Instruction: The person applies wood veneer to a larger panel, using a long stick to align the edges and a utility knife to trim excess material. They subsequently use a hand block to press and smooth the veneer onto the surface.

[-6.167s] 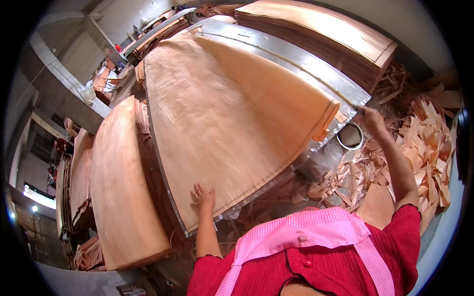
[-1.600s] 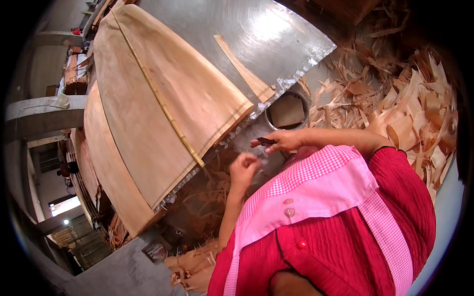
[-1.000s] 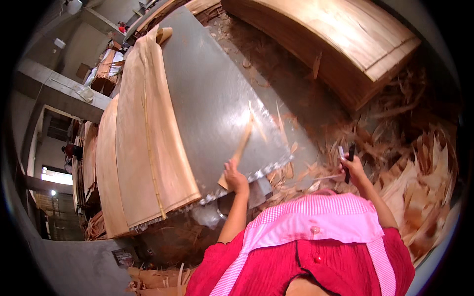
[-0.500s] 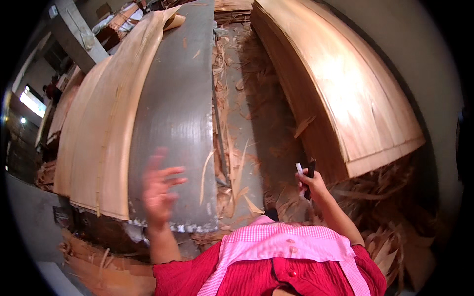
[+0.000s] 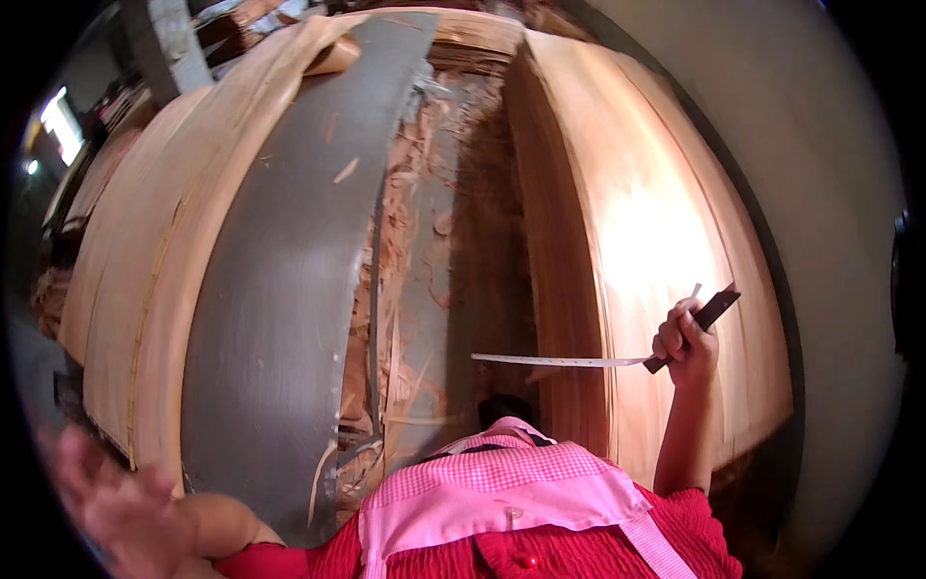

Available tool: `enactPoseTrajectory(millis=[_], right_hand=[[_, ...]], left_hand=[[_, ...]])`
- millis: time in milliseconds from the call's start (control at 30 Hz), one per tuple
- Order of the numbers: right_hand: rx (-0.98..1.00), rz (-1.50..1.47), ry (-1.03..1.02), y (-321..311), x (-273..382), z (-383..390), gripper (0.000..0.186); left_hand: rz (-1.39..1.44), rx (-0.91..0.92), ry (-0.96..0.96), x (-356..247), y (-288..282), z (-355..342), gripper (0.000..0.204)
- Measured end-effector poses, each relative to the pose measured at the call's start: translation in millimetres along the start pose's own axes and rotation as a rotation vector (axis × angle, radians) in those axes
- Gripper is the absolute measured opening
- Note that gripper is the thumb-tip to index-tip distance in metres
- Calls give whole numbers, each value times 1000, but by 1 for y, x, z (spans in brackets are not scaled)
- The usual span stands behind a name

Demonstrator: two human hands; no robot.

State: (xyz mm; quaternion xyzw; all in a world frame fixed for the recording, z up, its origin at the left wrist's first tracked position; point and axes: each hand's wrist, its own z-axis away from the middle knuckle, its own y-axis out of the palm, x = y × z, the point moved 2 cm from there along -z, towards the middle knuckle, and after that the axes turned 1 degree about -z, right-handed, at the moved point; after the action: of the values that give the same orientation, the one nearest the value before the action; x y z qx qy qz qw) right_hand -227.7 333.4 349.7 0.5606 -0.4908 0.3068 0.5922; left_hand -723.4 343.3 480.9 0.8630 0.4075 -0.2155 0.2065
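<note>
My right hand [image 5: 688, 345] is closed over the stack of wood veneer sheets [image 5: 656, 183] on the right. It grips a dark, flat bar-like tool [image 5: 717, 307], whose exact kind I cannot make out. A narrow white strip [image 5: 550, 361] with small dark marks comes out of the same fist and stretches left over the gap. At the lower left rim, my left hand [image 5: 125, 507] is blurred, its fingers apart and nothing seen in them. Nearest to it are the pale veneer sheets [image 5: 145, 261] lying along the left of a long grey tabletop [image 5: 280, 261].
Veneer scraps [image 5: 400, 193] litter the floor [image 5: 424, 280] between the grey tabletop and the right stack. A bare wall [image 5: 820, 193] runs close along the right. More veneer [image 5: 473, 34] is piled at the far end, and a pillar [image 5: 169, 43] rises at the far left.
My right hand has moved right and up, over the right stack, and the white strip now shows at length. My left hand has swung from above the grey tabletop to the lower left.
</note>
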Motion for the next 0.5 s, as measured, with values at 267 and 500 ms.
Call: enactPoseTrajectory(millis=[267, 500], right_hand=[[-26, 87, 298, -34, -89, -257, 13], [187, 222, 453, 1, -195, -525, 14]], left_hand=[[-1750, 454, -978, 280, -93, -37, 56], [-1435, 99, -1012, 477, -236, -13, 42]])
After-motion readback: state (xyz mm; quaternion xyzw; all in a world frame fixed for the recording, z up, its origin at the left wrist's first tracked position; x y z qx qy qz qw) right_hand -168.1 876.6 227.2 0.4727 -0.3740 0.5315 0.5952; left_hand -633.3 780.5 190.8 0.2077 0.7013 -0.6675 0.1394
